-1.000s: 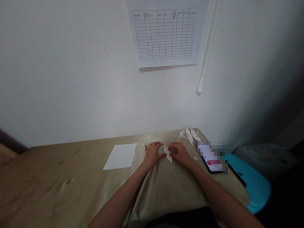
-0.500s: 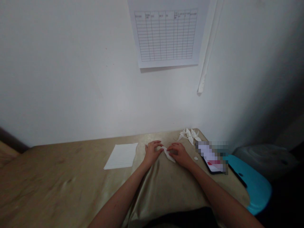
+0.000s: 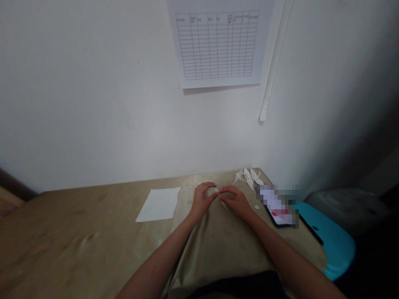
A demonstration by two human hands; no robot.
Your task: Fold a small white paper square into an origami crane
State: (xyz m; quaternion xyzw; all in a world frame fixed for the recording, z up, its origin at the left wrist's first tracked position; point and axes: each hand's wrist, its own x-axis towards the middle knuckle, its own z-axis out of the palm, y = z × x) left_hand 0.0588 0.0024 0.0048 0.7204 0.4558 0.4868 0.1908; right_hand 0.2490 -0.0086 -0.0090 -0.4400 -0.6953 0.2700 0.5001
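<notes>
Fingertips of my left hand and my right hand meet above the cloth-covered table. Between them a folded piece of white paper is pinched, mostly hidden by the fingers. Both hands are closed, thumb against fingers. Left of my left hand lies a small stack of lined white paper. Beyond my right hand, near the table's back right corner, several folded white paper figures sit in a cluster. A small white scrap lies just right of my right hand.
A phone with a blurred screen rests near the table's right edge. Past that edge is a bright blue plastic seat. The white wall behind carries a printed grid sheet and a vertical white strip.
The folded paper, half a second ago lying lengthwise between my fingers, now shows only a small part. My fingertips have drawn closer together around it.
</notes>
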